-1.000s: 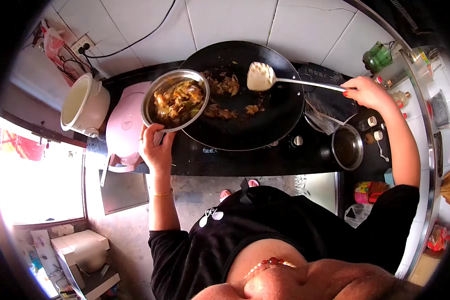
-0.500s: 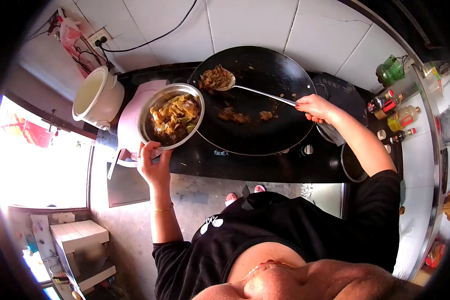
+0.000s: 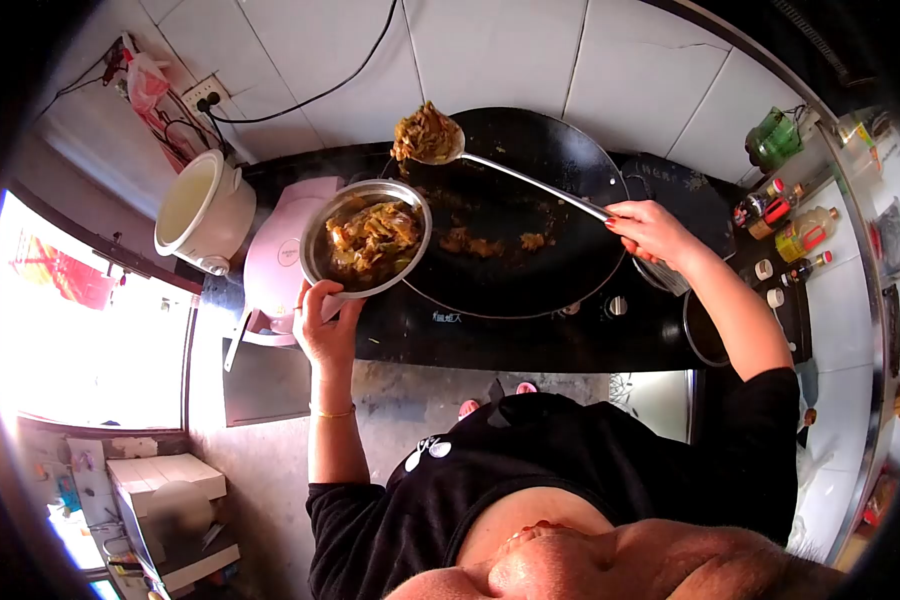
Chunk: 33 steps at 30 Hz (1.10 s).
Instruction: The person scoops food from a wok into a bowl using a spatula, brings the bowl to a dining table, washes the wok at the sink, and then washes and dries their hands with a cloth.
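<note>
My left hand [image 3: 327, 325] grips the near rim of a metal bowl [image 3: 426, 236] full of cooked food [image 3: 372, 240], held over the left edge of the black wok [image 3: 570, 265]. With my right hand [image 3: 652, 232] I grasp the long handle of a metal spatula [image 3: 540, 184]. Its head is raised above the wok's far left side, just beyond the bowl, and carries a heaped scoop of food [image 3: 425, 134]. A few scraps [image 3: 470, 242] lie in the wok.
A pink appliance [image 3: 278, 255] and a white pot [image 3: 205, 208] stand at the left. Right of the wok are a black flat panel [image 3: 678, 190], several bottles [image 3: 805, 235] and a partly hidden bowl [image 3: 703, 330]. A tiled wall [image 3: 500, 60] rises behind.
Under the spatula head, which was empty at first, food was gathered at the wok's left side; now the loaded head is lifted higher. The bowl has shifted slightly right in view.
</note>
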{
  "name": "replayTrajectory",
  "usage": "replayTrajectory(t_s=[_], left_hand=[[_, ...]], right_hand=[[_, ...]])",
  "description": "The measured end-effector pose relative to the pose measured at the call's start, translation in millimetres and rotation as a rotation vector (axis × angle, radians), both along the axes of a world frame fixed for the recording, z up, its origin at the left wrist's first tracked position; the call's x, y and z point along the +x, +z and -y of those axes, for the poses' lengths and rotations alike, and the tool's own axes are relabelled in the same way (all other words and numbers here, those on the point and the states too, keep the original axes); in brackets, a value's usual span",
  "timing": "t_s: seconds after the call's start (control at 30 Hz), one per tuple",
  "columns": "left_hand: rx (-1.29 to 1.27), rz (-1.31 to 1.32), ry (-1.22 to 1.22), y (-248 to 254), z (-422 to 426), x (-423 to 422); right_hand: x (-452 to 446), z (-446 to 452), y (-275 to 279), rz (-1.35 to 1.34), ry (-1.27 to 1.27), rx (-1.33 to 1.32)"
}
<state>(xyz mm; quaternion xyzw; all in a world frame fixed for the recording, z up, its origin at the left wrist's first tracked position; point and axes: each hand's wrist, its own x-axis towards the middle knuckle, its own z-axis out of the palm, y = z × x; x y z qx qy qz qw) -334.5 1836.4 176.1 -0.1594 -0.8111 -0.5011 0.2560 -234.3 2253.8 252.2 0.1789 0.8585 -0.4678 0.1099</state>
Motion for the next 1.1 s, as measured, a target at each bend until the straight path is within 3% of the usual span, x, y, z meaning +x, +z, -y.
replayTrajectory(t_s=[0.1, 0.17, 0.27, 0.37, 0.5, 0.8, 1.03, 1.07, 1.1], left_hand=[[-0.148, -0.024, -0.001, 4, -11, -5], [-0.070, -0.020, -0.037, -2, -24, -12], [0.002, -0.038, -0.091, 1, -43, -19], [0.023, -0.132, -0.117, 3, -59, -27], [0.038, -0.155, -0.164, 11, -71, -23], [0.104, -0.120, -0.213, 5, -75, -24], [0.102, -0.133, -0.183, -4, -68, -24], [-0.007, -0.141, -0.109, -3, -63, -21], [0.059, -0.109, -0.133, -1, -61, -18]], right_hand=[[21, -6, 18, -0.244, 0.059, 0.114], [37, -10, 21, -0.592, 0.117, 0.434], [67, 24, 58, -0.631, 0.065, 0.852], [86, 37, 54, -0.711, 0.146, 1.178], [101, 38, 49, -0.765, 0.113, 1.312], [122, 32, 43, -0.834, 0.020, 1.243], [122, 30, 57, -0.543, -0.022, 0.801], [117, 21, 58, -0.627, 0.008, 0.739], [111, 8, 60, -0.710, 0.037, 0.675]])
